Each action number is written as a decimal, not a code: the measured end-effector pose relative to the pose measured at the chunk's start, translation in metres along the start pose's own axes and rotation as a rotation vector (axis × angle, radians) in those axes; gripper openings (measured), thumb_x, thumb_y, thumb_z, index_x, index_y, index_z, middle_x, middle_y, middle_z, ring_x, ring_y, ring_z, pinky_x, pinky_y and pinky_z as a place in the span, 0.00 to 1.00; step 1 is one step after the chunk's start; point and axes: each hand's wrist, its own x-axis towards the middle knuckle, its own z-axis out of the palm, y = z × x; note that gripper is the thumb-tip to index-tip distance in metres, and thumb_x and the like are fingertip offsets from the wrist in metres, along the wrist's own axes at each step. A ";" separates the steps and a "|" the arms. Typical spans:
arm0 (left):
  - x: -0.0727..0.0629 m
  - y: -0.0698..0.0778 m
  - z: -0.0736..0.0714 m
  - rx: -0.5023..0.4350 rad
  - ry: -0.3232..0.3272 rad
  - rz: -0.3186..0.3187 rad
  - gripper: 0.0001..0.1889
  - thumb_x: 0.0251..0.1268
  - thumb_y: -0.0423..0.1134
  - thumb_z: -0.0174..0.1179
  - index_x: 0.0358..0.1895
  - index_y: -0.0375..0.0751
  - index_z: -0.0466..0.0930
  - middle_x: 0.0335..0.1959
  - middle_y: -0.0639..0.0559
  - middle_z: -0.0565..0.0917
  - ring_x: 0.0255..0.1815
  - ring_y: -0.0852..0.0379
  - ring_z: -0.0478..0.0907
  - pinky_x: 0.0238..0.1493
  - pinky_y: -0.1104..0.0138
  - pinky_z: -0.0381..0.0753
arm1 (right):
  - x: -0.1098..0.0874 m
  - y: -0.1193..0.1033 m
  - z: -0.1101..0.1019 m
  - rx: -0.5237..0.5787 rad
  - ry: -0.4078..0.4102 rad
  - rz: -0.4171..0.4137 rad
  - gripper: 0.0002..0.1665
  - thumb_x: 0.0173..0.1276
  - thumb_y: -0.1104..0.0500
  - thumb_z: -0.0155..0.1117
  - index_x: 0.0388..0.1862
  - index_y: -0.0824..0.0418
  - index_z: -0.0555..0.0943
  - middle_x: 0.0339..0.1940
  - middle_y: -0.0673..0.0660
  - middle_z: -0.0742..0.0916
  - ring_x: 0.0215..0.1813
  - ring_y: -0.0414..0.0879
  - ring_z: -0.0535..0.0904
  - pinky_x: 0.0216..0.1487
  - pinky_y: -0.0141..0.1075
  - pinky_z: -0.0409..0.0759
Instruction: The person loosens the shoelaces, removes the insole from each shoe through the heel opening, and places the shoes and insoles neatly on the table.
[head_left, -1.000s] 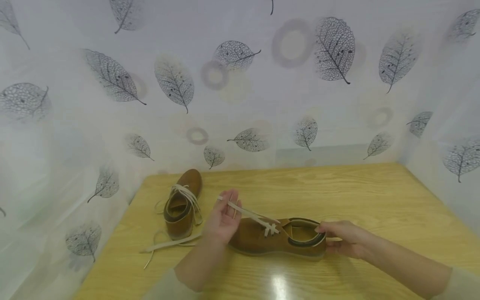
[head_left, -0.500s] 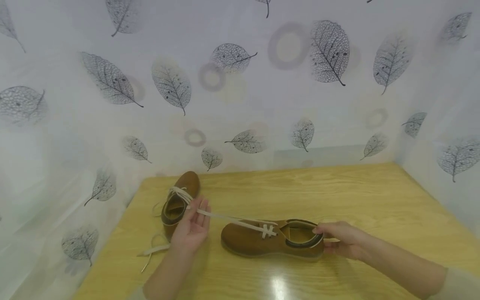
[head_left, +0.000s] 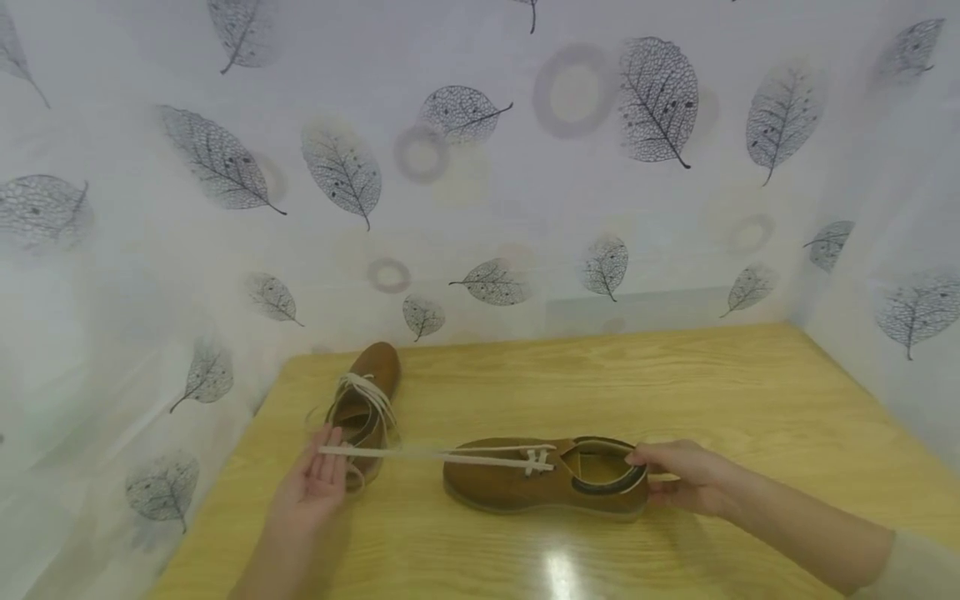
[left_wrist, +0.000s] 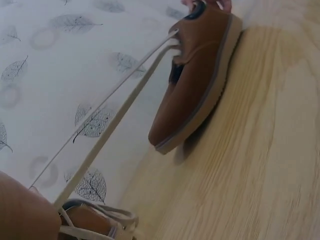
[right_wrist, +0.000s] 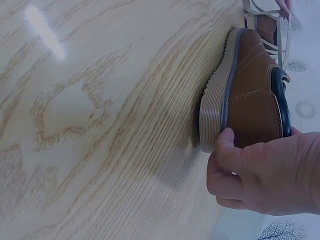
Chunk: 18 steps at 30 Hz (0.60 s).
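A brown leather shoe point(head_left: 487, 483) lies across the table with its toe to the left. Its pale flat shoelace point(head_left: 382, 452) runs taut from the eyelets to my left hand point(head_left: 309, 492), which pinches it near the other shoe. Two strands of lace point(left_wrist: 117, 117) stretch up to the shoe in the left wrist view. My right hand point(head_left: 693, 479) grips the heel, with a fingertip at the collar. From the right wrist view, the fingers press at the heel point(right_wrist: 250, 122) just above the ribbed sole.
A second brown shoe point(head_left: 378, 371) stands at the back left, toe away, with loose laces draped over its opening. The wood-grain table point(head_left: 735, 383) meets a white leaf-print sheet point(head_left: 480, 200) at the back and both sides.
My left hand has moved left and toward me, drawing the lace out long and straight from the shoe. The right hand has stayed at the heel.
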 end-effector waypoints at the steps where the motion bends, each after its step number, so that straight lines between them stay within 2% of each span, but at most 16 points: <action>1: -0.001 0.006 0.000 -0.019 0.019 0.003 0.08 0.67 0.38 0.55 0.41 0.45 0.83 0.49 0.56 0.83 0.54 0.64 0.78 0.62 0.73 0.71 | 0.000 0.000 0.000 0.000 -0.004 0.000 0.11 0.60 0.65 0.59 0.39 0.72 0.77 0.47 0.64 0.70 0.50 0.59 0.74 0.52 0.38 0.82; 3: -0.003 0.018 0.000 -0.048 0.063 0.025 0.09 0.67 0.40 0.55 0.37 0.44 0.84 0.45 0.54 0.85 0.50 0.63 0.81 0.61 0.73 0.73 | 0.000 0.000 0.000 -0.001 -0.011 0.001 0.11 0.60 0.65 0.59 0.39 0.72 0.77 0.48 0.64 0.70 0.50 0.59 0.73 0.52 0.38 0.82; 6: -0.005 0.035 -0.001 -0.085 0.091 0.065 0.07 0.65 0.41 0.57 0.36 0.44 0.83 0.41 0.53 0.87 0.48 0.62 0.82 0.59 0.73 0.74 | 0.000 0.000 -0.001 -0.004 -0.021 -0.002 0.11 0.60 0.65 0.59 0.39 0.71 0.77 0.47 0.63 0.70 0.50 0.58 0.73 0.52 0.38 0.82; 9: -0.008 0.050 -0.003 -0.136 0.102 0.100 0.05 0.64 0.40 0.58 0.37 0.46 0.82 0.40 0.54 0.87 0.48 0.63 0.82 0.58 0.74 0.74 | 0.000 0.001 -0.002 -0.002 -0.018 -0.005 0.10 0.60 0.65 0.59 0.38 0.71 0.78 0.46 0.62 0.71 0.49 0.58 0.73 0.52 0.38 0.82; 13: -0.013 0.070 -0.011 -0.192 0.100 0.111 0.05 0.65 0.42 0.57 0.40 0.54 0.82 0.41 0.58 0.86 0.47 0.65 0.81 0.56 0.73 0.76 | 0.000 0.001 -0.002 -0.010 -0.020 -0.014 0.10 0.60 0.64 0.59 0.39 0.71 0.78 0.46 0.62 0.72 0.49 0.57 0.74 0.52 0.37 0.82; 16: -0.015 0.086 -0.020 -0.238 0.087 0.105 0.07 0.65 0.45 0.57 0.39 0.50 0.83 0.43 0.60 0.85 0.48 0.66 0.80 0.56 0.73 0.76 | -0.001 0.001 -0.001 -0.014 -0.021 -0.014 0.11 0.60 0.65 0.60 0.39 0.72 0.78 0.47 0.63 0.72 0.49 0.57 0.74 0.52 0.37 0.81; 18: -0.015 0.098 -0.026 -0.236 0.084 0.108 0.09 0.66 0.46 0.56 0.38 0.47 0.83 0.43 0.62 0.85 0.48 0.67 0.79 0.55 0.74 0.75 | -0.001 0.001 0.000 -0.010 -0.014 -0.010 0.12 0.60 0.65 0.60 0.40 0.72 0.78 0.48 0.64 0.71 0.50 0.57 0.73 0.53 0.37 0.81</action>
